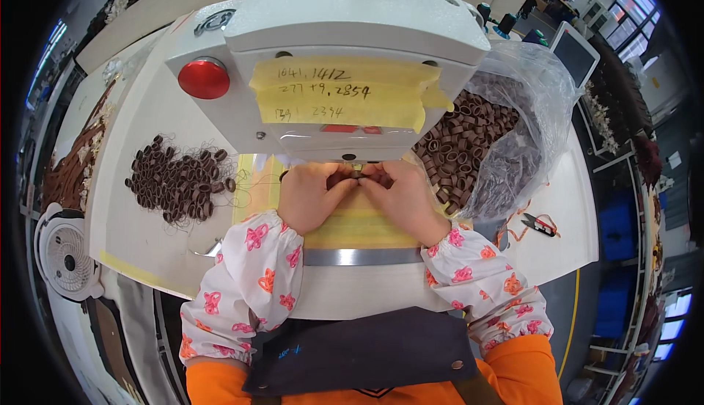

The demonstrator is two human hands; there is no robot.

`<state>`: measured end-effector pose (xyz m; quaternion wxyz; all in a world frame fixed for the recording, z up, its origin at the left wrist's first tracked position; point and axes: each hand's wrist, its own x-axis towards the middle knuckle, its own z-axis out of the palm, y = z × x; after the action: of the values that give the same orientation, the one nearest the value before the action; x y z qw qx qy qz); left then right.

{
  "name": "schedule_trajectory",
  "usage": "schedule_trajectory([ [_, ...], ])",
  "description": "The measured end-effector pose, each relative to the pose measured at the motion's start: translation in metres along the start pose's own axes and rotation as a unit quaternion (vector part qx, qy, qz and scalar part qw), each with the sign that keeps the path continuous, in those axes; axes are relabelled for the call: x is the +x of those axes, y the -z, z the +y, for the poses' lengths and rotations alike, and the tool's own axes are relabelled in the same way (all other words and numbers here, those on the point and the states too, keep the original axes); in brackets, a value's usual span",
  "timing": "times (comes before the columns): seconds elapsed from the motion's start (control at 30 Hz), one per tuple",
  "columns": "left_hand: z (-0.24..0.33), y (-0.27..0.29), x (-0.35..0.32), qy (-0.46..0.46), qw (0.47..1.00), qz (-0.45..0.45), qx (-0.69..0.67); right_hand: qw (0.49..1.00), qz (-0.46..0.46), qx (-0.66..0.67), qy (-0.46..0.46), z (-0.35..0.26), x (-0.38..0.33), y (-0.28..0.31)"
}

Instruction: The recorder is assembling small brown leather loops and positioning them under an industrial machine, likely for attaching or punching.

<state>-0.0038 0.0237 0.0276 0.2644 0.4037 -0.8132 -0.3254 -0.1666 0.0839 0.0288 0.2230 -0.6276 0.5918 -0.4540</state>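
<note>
My left hand (312,196) and my right hand (400,198) meet under the head of a white sewing machine (345,31). Between the fingertips of both hands I pinch a small brown band loop (350,178), right below the needle area. The loop is mostly hidden by my fingers. A yellow taped strip (359,221) lies on the machine bed beneath my hands. Both forearms wear white sleeve covers with pink and orange bows.
A heap of brown loops with loose threads (180,181) lies on the table to my left. A clear plastic bag (513,111) of several more brown loops sits at the right. Small snips (541,223) lie right of it. A white fan (66,258) stands at the far left.
</note>
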Motion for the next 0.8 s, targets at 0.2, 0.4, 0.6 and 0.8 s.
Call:
schedule_trajectory([
  [0.2, -0.018, -0.016, 0.006, 0.013, 0.998, 0.055, -0.010, 0.996, 0.022, -0.044, 0.073, 0.007, 0.011, 0.001],
  [0.4, -0.010, -0.017, 0.007, 0.027, 0.996, 0.077, -0.032, 0.991, 0.041, -0.058, 0.117, 0.014, 0.013, -0.001],
  [0.6, -0.014, -0.017, 0.008, -0.013, 0.995, 0.097, -0.009, 0.991, 0.042, -0.066, 0.108, 0.014, 0.012, -0.003],
  [0.8, -0.017, -0.020, 0.011, -0.019, 0.995, 0.095, -0.008, 0.993, 0.033, -0.082, 0.083, 0.016, 0.012, -0.001],
])
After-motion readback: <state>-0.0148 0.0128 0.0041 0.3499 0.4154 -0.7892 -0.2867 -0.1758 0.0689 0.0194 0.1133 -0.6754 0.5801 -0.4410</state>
